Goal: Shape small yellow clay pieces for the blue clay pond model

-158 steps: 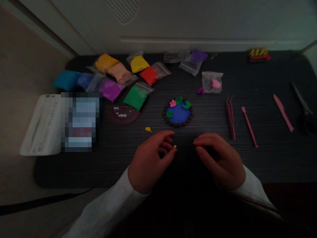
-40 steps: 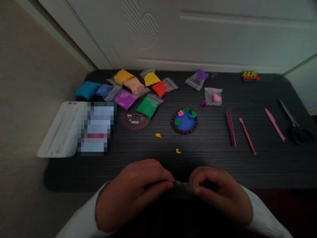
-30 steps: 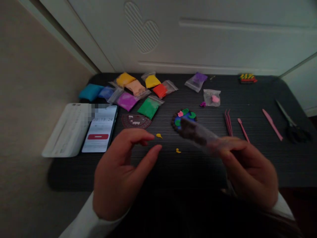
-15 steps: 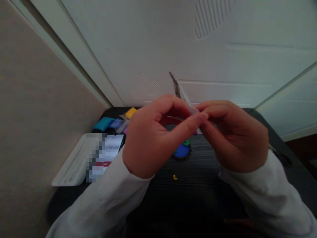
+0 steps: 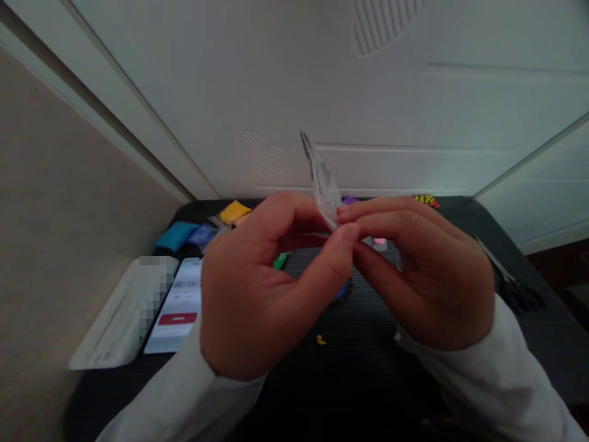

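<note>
Above the dark table, my left hand (image 5: 262, 282) and my right hand (image 5: 423, 264) meet with thumbs and fingers pinched together on a small clear plastic bag (image 5: 326, 187). The bag's upper part sticks up from between the fingers, tilted to the left; what it contains, if anything, I cannot make out. Partly hidden behind my left thumb is a blue disc (image 5: 343, 291) with a dark beaded rim. A small curved yellow piece (image 5: 321, 339) lies on the table below the hands.
At left are a phone (image 5: 175, 307), a white packet (image 5: 117, 319) and colored packets, including teal (image 5: 177, 236) and yellow (image 5: 234, 212). Scissors (image 5: 518, 285) lie at right. A red, yellow and green item (image 5: 427, 201) sits at the back, before a white panel (image 5: 276, 73).
The view has shifted a little. Both hands appear slightly further left and lower, still pinching the bag, which now shows more of its clear side.
</note>
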Available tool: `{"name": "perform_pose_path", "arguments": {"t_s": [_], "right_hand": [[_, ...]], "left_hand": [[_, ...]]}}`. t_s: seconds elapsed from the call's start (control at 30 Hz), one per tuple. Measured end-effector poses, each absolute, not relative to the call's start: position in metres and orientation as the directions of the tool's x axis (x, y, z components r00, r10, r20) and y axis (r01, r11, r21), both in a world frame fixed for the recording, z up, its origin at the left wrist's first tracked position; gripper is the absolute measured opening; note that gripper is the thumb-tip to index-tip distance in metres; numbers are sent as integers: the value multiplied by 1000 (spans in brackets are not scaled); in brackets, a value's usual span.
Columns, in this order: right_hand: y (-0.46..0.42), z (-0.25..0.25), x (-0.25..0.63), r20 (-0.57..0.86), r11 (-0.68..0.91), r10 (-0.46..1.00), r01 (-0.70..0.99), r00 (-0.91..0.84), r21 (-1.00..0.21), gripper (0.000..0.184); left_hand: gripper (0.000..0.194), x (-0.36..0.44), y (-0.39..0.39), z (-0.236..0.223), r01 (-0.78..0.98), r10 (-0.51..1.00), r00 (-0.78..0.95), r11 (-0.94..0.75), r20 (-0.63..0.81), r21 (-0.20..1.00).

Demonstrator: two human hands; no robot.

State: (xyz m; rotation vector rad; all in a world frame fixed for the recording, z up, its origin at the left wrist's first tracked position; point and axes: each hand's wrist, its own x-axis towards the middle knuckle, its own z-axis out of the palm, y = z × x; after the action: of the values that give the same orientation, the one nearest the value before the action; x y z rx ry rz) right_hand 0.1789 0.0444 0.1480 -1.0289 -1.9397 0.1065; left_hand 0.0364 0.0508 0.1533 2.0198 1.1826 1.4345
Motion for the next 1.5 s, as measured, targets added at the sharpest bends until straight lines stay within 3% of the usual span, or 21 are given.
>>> {"name": "perform_pose_path", "arguments": {"t_s": [0.33,0.6,0.9,1.03,1.2,1.5], "right_hand": [[47,150,186,604,627,760,513,-239,-587,7],[46,154,191,526,569,815,503,-242,-650,11],[50,145,181,643,580,729,712,-236,-396,9],[51,136,178,644,476,762,737,-73,-480,7],[53,127,173,586,394,808,689,56,-608,8],[66,125,178,591,358,792,670,151,-651,5]], "left_hand": [[12,30,59,160,318,866,288,-489,409,812],[10,30,62,160,273,885,295,-440,361,856],[5,31,65,146,465,853,291,-521,432,716],[10,34,66,143,564,826,317,-559,466,608],[13,35,68,143,581,815,357,-576,456,575],[21,31,70,143,549,814,495,-564,304,617]]}}
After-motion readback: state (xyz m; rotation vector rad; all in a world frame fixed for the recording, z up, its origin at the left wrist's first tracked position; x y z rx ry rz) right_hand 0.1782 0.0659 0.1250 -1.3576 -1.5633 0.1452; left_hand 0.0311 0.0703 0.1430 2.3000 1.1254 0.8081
